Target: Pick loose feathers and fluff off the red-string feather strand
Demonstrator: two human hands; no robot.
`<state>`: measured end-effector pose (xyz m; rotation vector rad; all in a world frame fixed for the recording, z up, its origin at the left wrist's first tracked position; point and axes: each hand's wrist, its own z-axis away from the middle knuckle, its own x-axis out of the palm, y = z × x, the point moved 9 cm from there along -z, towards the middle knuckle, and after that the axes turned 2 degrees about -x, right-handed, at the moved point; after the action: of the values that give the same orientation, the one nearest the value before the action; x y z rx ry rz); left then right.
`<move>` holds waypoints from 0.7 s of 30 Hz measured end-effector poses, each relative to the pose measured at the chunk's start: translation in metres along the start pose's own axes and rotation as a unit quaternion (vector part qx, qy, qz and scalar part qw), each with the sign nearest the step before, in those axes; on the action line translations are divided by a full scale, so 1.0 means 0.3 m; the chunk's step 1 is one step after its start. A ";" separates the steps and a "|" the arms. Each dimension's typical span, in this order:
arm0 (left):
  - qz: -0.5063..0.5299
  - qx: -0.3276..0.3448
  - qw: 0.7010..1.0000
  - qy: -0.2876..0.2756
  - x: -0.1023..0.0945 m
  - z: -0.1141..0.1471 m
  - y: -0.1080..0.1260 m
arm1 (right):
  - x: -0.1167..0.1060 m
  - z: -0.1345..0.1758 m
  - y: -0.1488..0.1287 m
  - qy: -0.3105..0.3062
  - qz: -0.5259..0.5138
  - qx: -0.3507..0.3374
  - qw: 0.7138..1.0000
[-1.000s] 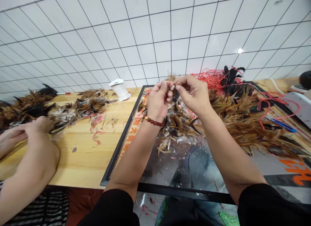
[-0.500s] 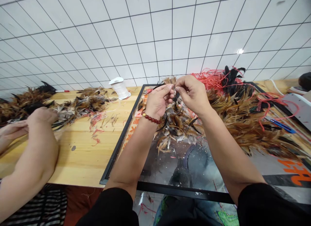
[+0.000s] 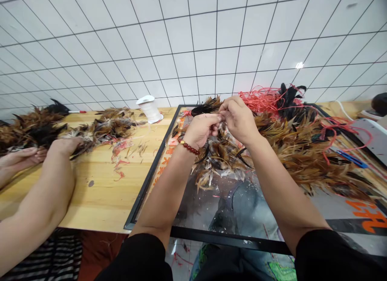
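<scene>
My left hand point(image 3: 201, 131), with a dark red bead bracelet point(image 3: 189, 147) at its wrist, is closed in a pinch. My right hand point(image 3: 240, 119) pinches right beside it, and the fingertips of both nearly meet. Whatever they hold between them is too small and too hidden to name. Below lies a heap of brown, black and white feathers point(image 3: 225, 154) on a black-framed glass panel point(image 3: 211, 204). Just behind my left hand rests a bunch of dark feathers point(image 3: 207, 106) with a pink end.
Brown feathers point(image 3: 314, 164) spread to the right, near a pink string tangle point(image 3: 261, 100) and a blue cutter point(image 3: 352, 159). A white spool point(image 3: 150, 109) stands on the wooden table point(image 3: 102, 192). At left, a co-worker's hands point(image 3: 62, 148) work by more feathers point(image 3: 22, 130).
My left hand has shifted slightly lower and my right has turned inward, uncovering more of the dark feather bunch. The co-worker's hands have moved right.
</scene>
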<state>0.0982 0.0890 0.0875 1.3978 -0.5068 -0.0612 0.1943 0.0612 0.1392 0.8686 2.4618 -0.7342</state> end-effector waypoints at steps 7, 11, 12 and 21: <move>0.012 -0.027 0.999 -0.011 0.008 -0.016 -0.039 | 0.002 -0.005 0.038 -0.008 -0.003 0.029 1.000; 0.084 -0.072 0.994 0.005 -0.029 -0.044 -0.079 | 0.000 -0.002 0.098 -0.008 -0.039 0.099 0.994; 0.106 -0.085 0.991 0.014 -0.043 -0.052 -0.092 | 0.014 0.005 0.124 -0.028 -0.060 0.132 0.989; 0.199 -0.139 0.969 0.049 -0.090 -0.093 -0.171 | 0.220 0.116 0.211 -0.254 -0.194 0.273 0.907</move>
<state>0.0975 0.1142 0.0281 1.0014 -0.6612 0.2524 0.1970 0.1115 0.0554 0.2762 1.9791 -1.6156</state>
